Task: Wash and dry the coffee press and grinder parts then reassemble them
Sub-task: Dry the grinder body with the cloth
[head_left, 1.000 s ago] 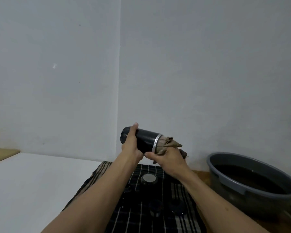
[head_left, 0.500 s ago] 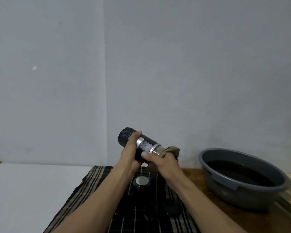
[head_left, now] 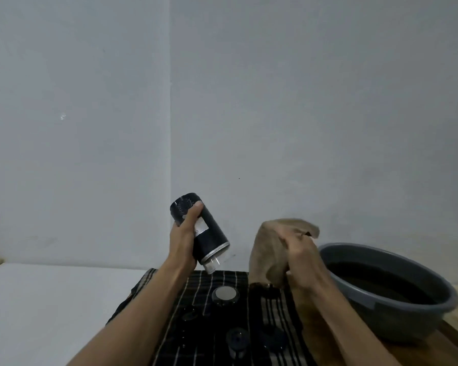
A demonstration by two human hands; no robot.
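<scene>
Curled around the black grinder body [head_left: 200, 228], the left hand [head_left: 182, 239] gripped it mid-barrel, thumb up near the textured top end, and held it tilted, silver-ringed lower end down and to the right, above the far edge of the checked cloth [head_left: 204, 307]. Half a second earlier the right hand had been pressed against that lower end with the rag stuffed into it; now the two had come apart, and the grinder had swung from nearly level to steeply tilted. The right hand [head_left: 300, 257] had pulled away to the right, its fingers bunched on the tan rag [head_left: 269, 249], which hung loose beside it, clear of the grinder. Below, small dark parts lay on the checked cloth, among them a round piece with a pale disc face [head_left: 224, 294] and a ringed black part [head_left: 237, 339] nearer the camera. To the right, the grey basin [head_left: 421, 276] of dark water sat on the wooden table [head_left: 455, 339].
</scene>
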